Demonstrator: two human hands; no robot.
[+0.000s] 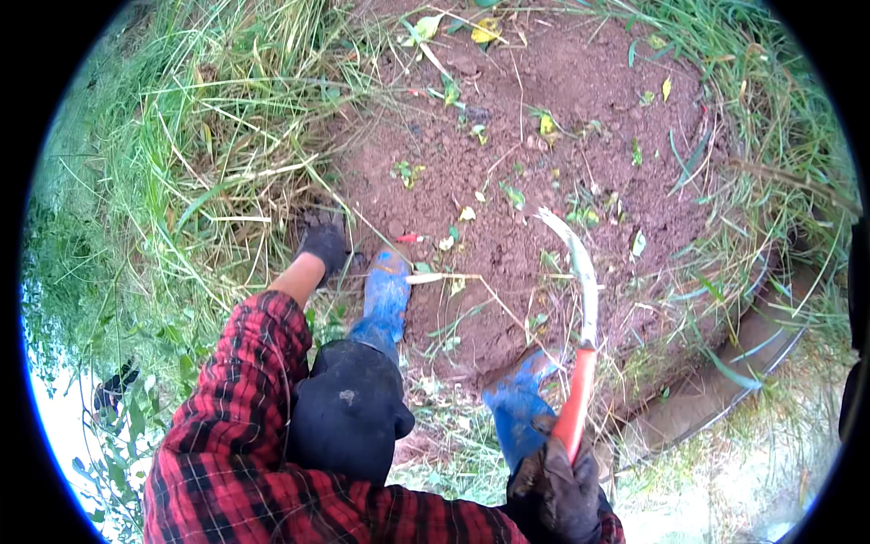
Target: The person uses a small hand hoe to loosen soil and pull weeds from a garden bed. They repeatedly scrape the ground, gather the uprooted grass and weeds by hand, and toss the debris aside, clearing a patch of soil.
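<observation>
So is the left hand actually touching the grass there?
Touching: the head view shows the gloved left hand pressed into the grass, stalks crossing its fingers.

Head cam, wide fisheye, looks steeply down, close over soil patch (pixel 544 172).

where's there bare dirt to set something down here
The open patch is the red soil beyond the sickle, bordered by grass at left and right, with only scattered leaves. It is crowded near the blue boots, where the gloved left hand reaches into grass; the right hand holds the sickle.
</observation>
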